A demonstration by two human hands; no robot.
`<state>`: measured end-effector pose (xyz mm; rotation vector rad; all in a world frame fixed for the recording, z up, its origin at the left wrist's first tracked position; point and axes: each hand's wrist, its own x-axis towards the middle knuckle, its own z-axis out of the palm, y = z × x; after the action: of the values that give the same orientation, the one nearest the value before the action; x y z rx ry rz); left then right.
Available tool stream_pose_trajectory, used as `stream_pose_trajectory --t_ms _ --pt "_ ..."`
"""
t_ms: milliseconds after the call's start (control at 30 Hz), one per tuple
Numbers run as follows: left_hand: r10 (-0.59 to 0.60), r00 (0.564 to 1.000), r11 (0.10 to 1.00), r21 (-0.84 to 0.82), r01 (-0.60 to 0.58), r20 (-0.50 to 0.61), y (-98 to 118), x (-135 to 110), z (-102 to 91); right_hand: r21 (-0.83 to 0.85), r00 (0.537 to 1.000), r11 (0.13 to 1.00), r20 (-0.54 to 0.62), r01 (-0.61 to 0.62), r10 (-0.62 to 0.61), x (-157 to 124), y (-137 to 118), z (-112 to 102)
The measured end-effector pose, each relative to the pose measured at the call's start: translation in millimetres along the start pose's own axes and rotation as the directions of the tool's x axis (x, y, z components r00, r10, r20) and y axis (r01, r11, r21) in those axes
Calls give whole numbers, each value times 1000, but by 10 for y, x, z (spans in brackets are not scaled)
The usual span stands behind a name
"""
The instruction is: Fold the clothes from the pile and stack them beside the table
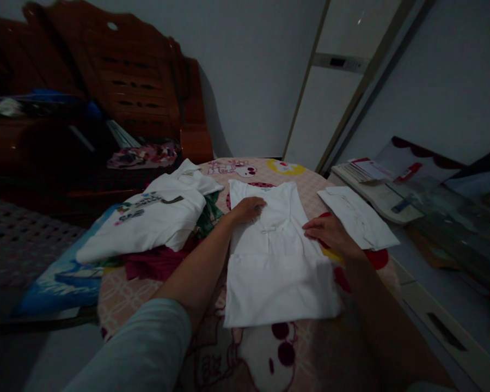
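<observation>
A white garment with a small bow lies flat on a round table covered with a pink cartoon cloth. My left hand rests palm down on its upper left part, fingers flat. My right hand lies at the garment's right edge, fingers stretched and touching the fabric. A folded white piece sits to the right of my right hand.
A pile of clothes with a white printed shirt on top lies at the table's left. A dark wooden bench with clutter stands behind. Papers and a booklet rest on a glass-topped cabinet at right.
</observation>
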<state>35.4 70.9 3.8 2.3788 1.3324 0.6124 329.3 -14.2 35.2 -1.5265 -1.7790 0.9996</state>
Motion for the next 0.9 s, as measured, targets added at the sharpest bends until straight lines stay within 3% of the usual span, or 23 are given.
stream_pose_trajectory --t_ms 100,167,267,367,533,733,900 --pt "24 1000 999 -30 -24 -1 154 36 -101 97 995 994 -86 -43 52 59 99 94" --pt "80 995 991 -115 -72 60 327 57 -173 187 986 980 -136 -70 96 114 169 143" --pt "221 952 958 -229 -172 210 641 48 -213 295 984 954 -144 -63 109 166 260 177" --pt "291 907 953 -179 -246 304 902 -27 -119 320 985 947 -146 -40 91 184 319 190" --pt "193 967 981 -5 -195 168 1016 -237 198 329 978 944 -188 -19 85 204 341 225" --pt "224 974 951 -226 -211 33 908 -381 412 337 974 941 -200 -30 103 185 316 243" --pt "78 997 952 -298 -76 -4 900 -380 448 347 975 938 -209 0 78 176 354 250"
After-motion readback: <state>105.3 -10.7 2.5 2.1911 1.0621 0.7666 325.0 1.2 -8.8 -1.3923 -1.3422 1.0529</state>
